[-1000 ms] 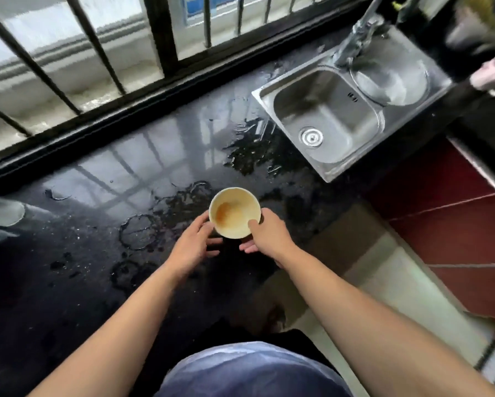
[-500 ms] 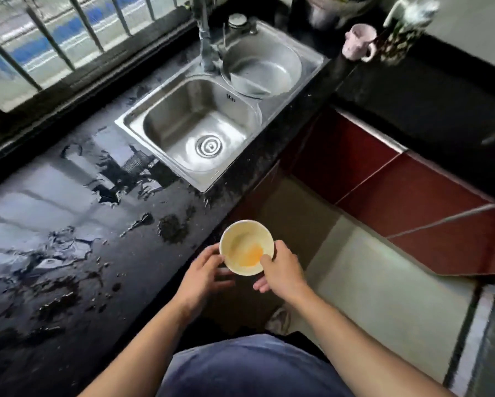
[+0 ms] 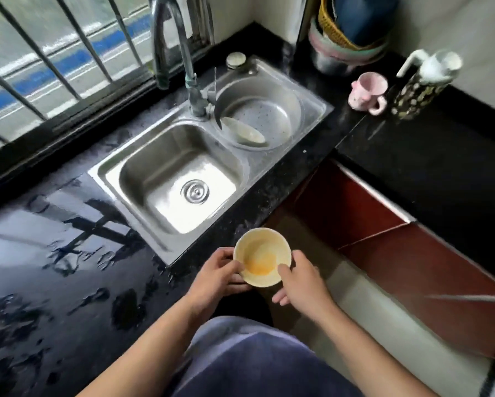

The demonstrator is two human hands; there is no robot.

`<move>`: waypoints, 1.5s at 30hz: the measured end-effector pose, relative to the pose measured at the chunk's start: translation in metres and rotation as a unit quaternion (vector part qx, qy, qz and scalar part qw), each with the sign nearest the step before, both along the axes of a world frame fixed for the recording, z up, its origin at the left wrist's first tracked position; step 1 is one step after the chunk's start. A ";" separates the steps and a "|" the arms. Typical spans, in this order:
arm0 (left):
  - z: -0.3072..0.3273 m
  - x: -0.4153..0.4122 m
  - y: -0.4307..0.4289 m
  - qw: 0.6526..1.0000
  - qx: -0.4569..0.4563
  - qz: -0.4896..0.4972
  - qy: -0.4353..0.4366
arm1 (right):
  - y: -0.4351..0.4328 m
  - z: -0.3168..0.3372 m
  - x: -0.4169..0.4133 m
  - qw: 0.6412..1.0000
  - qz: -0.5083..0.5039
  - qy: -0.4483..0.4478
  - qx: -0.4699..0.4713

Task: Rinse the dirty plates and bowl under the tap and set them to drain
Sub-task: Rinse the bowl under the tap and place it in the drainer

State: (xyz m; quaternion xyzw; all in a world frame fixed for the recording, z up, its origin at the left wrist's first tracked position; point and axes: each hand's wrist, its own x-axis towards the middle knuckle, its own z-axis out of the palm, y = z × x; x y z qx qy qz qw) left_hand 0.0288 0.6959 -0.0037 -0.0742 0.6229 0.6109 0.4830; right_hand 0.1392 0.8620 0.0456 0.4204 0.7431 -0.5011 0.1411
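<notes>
A cream bowl (image 3: 262, 257) with orange residue inside is held between both hands, just past the counter's front edge. My left hand (image 3: 216, 277) grips its left side and my right hand (image 3: 298, 282) grips its right side with the thumb on the rim. Ahead lies the steel sink (image 3: 180, 181), its square basin dry around the drain. The tall tap (image 3: 189, 81) stands behind it with no water running. A round perforated drain basin (image 3: 269, 116) on the right holds a pale plate (image 3: 245, 131) leaning on its wall.
The black counter (image 3: 54, 253) to the left is wet with puddles. A pink mug (image 3: 368, 91), a spotted pump bottle (image 3: 418, 87) and stacked bowls in a pot (image 3: 346, 44) stand at the back right. Red cabinet doors (image 3: 384, 233) lie below.
The bowl was lifted off the wet counter and carried right. The view swung right with it, so the sink now lies straight ahead of the hands.
</notes>
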 end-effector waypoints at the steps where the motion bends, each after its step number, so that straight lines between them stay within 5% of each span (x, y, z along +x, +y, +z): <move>1: 0.001 -0.014 0.013 1.000 0.006 -0.002 -0.004 | 0.014 0.003 -0.013 1.000 0.006 -0.001 0.001; 8: 0.009 -0.101 0.088 0.998 0.039 0.031 -0.025 | 0.098 0.016 -0.128 0.999 0.051 0.010 0.001; 13: 0.011 -0.154 0.116 0.985 0.038 0.165 -0.044 | 0.142 0.017 -0.223 0.989 0.144 -0.029 -0.019; 22: 0.000 -0.213 0.150 0.895 -0.003 0.444 -0.054 | 0.222 -0.034 -0.483 0.983 0.180 0.044 -0.004; 24: -0.003 -0.219 0.157 0.862 -0.010 0.504 -0.050 | 0.225 -0.042 -0.538 0.941 0.283 0.102 0.157; 26: -0.003 -0.222 0.162 0.835 -0.007 0.548 -0.047 | 0.221 -0.046 -0.576 0.848 0.406 0.162 0.298; 29: -0.006 -0.224 0.169 0.804 0.009 0.593 -0.048 | 0.216 -0.060 -0.604 0.748 0.538 0.120 0.370; 33: -0.015 -0.225 0.172 0.794 0.021 0.606 -0.045 | 0.224 -0.070 -0.590 0.679 0.578 0.117 0.438; 40: -0.017 -0.235 0.171 0.791 0.019 0.609 -0.045 | 0.225 -0.057 -0.572 0.715 0.564 0.110 0.398; 45: -0.013 -0.243 0.163 0.791 0.022 0.611 -0.037 | 0.221 -0.036 -0.529 0.760 0.507 0.215 0.344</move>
